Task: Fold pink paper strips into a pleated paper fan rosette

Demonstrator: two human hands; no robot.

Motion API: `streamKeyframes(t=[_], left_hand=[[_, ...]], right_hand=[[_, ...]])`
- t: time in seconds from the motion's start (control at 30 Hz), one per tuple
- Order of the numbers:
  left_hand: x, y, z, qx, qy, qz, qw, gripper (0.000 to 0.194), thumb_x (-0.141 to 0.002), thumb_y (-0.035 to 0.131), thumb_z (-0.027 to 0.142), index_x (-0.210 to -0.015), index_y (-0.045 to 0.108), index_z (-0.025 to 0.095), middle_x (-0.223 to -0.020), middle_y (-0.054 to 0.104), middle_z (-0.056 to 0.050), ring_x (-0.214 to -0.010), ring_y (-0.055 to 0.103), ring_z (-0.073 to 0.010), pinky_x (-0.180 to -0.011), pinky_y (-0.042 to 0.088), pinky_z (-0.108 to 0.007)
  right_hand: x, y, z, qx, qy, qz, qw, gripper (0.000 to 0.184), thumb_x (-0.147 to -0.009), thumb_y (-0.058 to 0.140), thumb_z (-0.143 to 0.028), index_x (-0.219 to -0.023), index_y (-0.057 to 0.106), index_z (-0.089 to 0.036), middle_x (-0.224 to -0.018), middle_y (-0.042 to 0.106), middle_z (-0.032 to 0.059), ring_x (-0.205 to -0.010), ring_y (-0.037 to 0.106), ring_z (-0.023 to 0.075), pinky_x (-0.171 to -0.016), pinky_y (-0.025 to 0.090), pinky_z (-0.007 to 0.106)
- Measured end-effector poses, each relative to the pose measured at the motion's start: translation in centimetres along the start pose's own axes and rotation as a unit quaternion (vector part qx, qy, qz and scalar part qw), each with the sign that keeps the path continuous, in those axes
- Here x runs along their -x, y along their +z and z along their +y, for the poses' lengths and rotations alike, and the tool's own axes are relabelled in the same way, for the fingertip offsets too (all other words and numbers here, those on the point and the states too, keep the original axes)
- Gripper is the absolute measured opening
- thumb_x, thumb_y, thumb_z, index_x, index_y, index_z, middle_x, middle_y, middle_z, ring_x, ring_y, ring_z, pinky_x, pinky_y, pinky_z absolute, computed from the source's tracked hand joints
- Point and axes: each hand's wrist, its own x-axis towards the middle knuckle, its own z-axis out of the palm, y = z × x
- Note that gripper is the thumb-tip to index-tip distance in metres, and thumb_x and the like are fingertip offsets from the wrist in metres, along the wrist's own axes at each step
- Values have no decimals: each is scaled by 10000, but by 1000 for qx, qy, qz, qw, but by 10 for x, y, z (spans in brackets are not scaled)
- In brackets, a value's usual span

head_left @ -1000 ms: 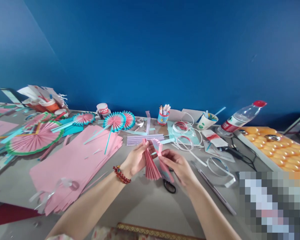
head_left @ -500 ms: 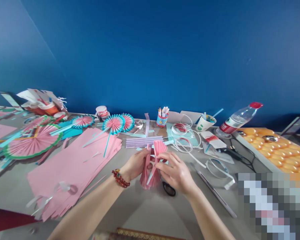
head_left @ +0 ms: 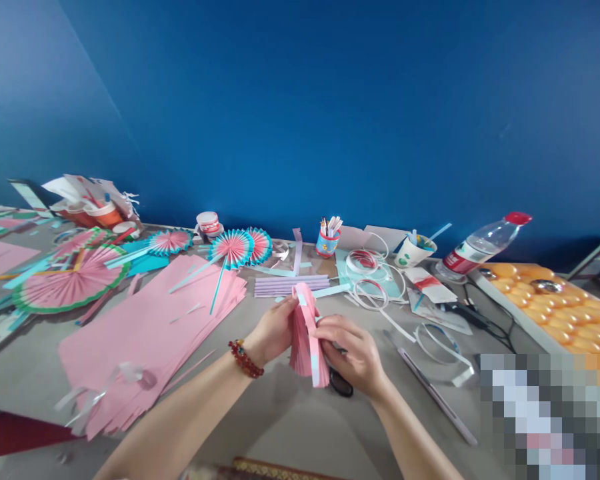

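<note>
Between my hands is a pink pleated paper fan point(head_left: 305, 357), pinched at its middle, with pale strips along its outer folds. My left hand point(head_left: 276, 328) is closed on its left side; a red bead bracelet circles that wrist. Fingers of my right hand point(head_left: 353, 350) grip the fan's right side near the middle. Just under the right hand lies a dark, partly covered loop point(head_left: 341, 383) that looks like a scissors handle. Lilac folded strips point(head_left: 285, 287) lie behind the fan.
Pink paper sheets point(head_left: 145, 333) spread to the left, near finished paper fans point(head_left: 75, 280). Further right are coils of white tape point(head_left: 370, 293), a long slim tool point(head_left: 435, 393), a paper cup point(head_left: 413, 252), a plastic bottle point(head_left: 480, 247) and a yellow bumpy panel point(head_left: 540, 293).
The fan's flared halves have come together into a narrower, more upright bundle. My right hand has shifted slightly down, and the view has moved a little.
</note>
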Motion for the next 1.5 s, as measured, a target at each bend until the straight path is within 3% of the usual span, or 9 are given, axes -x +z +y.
streamKeyframes(t=[0.13,0.27,0.37,0.47,0.83,1.1,1.2,1.33,1.5], left_hand=[[0,0,-1,20,27,-8,999,233,-814,702,337,-922,679,133,-778,676,-45,-655,617,-161,-667,497,-288],[0,-1,-4,-17,76,21,997,265,-809,718,376,-958,674,161,-767,669,-17,-658,607,-143,-691,479,-269],[3,1,-3,-124,133,46,982,272,-825,693,424,-876,685,158,-704,637,3,-625,569,-116,-654,444,-234],[5,2,-3,-157,144,50,976,320,-824,673,479,-857,684,161,-669,621,11,-620,565,-121,-659,447,-245],[2,0,-15,-9,55,-74,996,398,-906,585,450,-1143,666,141,-1099,698,-131,-1087,627,-289,-971,453,-423],[1,3,-12,80,11,-106,991,222,-906,615,342,-1019,656,155,-1013,708,-104,-1074,636,-256,-1013,430,-447],[1,3,-13,78,27,-99,992,164,-900,626,288,-995,658,157,-971,707,-89,-1036,643,-229,-1002,434,-415],[3,5,-11,72,49,-95,992,148,-867,665,264,-959,671,149,-971,698,-91,-1008,645,-234,-955,465,-400],[3,3,-11,71,56,-76,993,143,-847,690,267,-918,654,148,-934,692,-86,-928,673,-234,-869,516,-398]], right_hand=[[0,7,-2,-124,129,17,984,228,-922,506,-276,-942,732,-249,-935,725,70,-913,662,239,-813,503,352],[2,18,-1,-304,294,73,903,153,-831,695,-369,-827,680,-217,-745,660,19,-642,589,153,-606,463,263],[2,23,0,-390,330,105,853,212,-778,769,-364,-795,622,-212,-657,582,-31,-555,494,95,-548,413,215],[1,23,-2,-416,332,106,840,231,-772,784,-354,-863,621,-217,-733,590,-29,-597,507,87,-568,420,202],[1,32,1,-437,338,81,830,222,-793,758,-361,-931,644,-229,-922,627,4,-825,589,146,-759,477,256],[4,37,6,-429,344,55,833,251,-791,755,-360,-975,651,-226,-968,624,19,-909,605,170,-852,489,299],[5,40,8,-408,341,66,845,276,-790,750,-376,-992,640,-224,-1000,639,36,-961,608,195,-889,488,331],[4,38,10,-359,340,57,868,257,-802,725,-393,-948,627,-206,-914,643,31,-845,618,175,-780,513,299],[2,31,7,-242,298,27,923,231,-849,653,-398,-966,636,-200,-890,671,39,-781,633,172,-726,516,287]])
